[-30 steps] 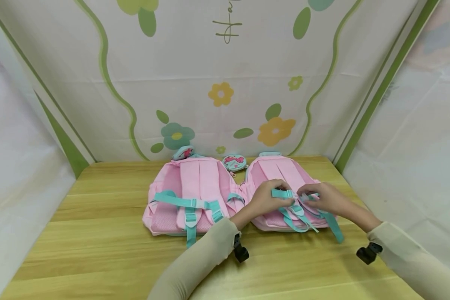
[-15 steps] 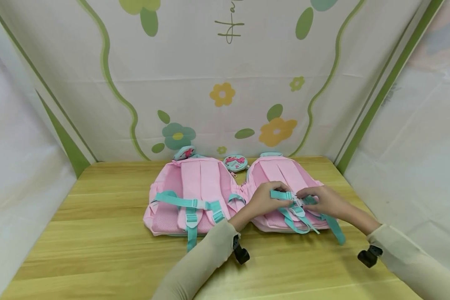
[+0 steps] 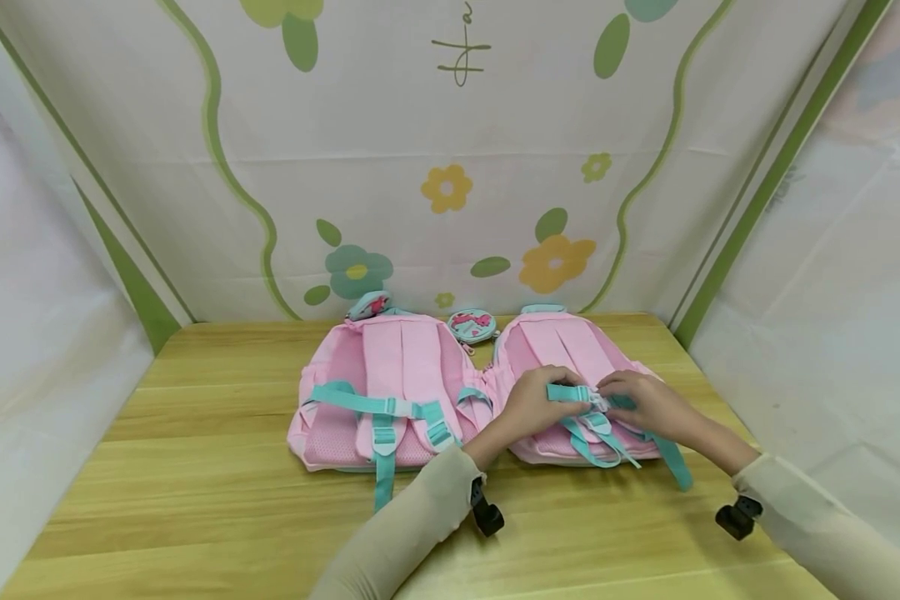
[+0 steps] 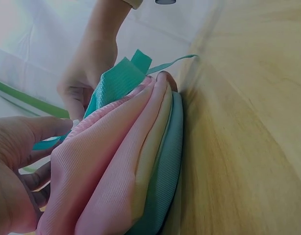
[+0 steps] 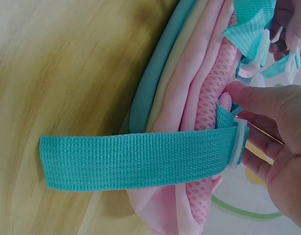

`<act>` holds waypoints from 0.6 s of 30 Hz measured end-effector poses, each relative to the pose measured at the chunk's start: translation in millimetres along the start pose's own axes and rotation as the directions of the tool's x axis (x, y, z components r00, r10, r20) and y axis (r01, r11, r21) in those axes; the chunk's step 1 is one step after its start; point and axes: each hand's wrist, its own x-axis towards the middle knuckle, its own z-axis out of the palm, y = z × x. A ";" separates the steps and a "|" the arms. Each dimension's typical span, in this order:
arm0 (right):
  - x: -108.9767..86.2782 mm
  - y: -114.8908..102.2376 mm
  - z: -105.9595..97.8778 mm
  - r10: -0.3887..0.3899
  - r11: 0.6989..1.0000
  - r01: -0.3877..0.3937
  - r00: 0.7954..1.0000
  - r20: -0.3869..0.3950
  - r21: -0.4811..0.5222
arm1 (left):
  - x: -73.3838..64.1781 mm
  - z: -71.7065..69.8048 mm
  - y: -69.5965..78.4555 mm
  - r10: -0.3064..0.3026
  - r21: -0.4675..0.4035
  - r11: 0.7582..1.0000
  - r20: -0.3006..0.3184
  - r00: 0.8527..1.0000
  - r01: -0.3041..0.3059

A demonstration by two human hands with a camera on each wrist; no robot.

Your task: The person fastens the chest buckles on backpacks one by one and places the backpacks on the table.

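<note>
Two pink backpacks lie side by side on the table, straps facing up. Over the right backpack [image 3: 547, 346], my left hand [image 3: 534, 404] pinches a teal chest strap [image 3: 562, 392] near its white plastic buckle [image 3: 597, 401]. From the other side my right hand [image 3: 648, 404] pinches the buckle's other end, fingertips right at the white plastic. The two buckle parts meet between the hands. In the right wrist view, a wide teal webbing strap [image 5: 135, 159] hangs through a white slider below my right hand. The left wrist view shows the pink side of the bag [image 4: 111, 166] beside my left fingers.
The left backpack [image 3: 401, 358] has its chest strap [image 3: 352, 401] fastened across. A round teal coin pouch [image 3: 472, 326] lies between the bags, another pouch [image 3: 368, 305] at the left bag's top. Printed fabric walls [image 3: 330, 150] enclose the wooden table [image 3: 195, 467].
The two buckle parts, apart a second ago, have come together between the hands. My left hand has shifted slightly right; the backpacks stay in place.
</note>
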 end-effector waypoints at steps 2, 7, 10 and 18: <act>-0.8 -0.2 -1.0 0.007 1.000 -0.007 1.000 -0.014 0.012 | -0.4 0.7 0.1 0.001 -0.001 1.000 -0.009 1.000 -0.001; -3.4 -0.9 -6.4 0.035 0.997 -0.032 0.998 -0.042 0.074 | -2.1 1.9 0.7 -0.003 -0.003 1.000 -0.032 0.999 0.003; -4.1 -0.6 -10.4 0.036 0.995 -0.031 0.998 -0.056 0.098 | -2.8 3.6 2.2 0.000 -0.010 1.000 -0.051 0.999 0.000; 2.3 0.0 -23.0 0.003 0.997 0.003 0.996 -0.085 0.076 | 2.0 8.8 9.6 0.004 -0.085 0.996 -0.126 0.992 -0.015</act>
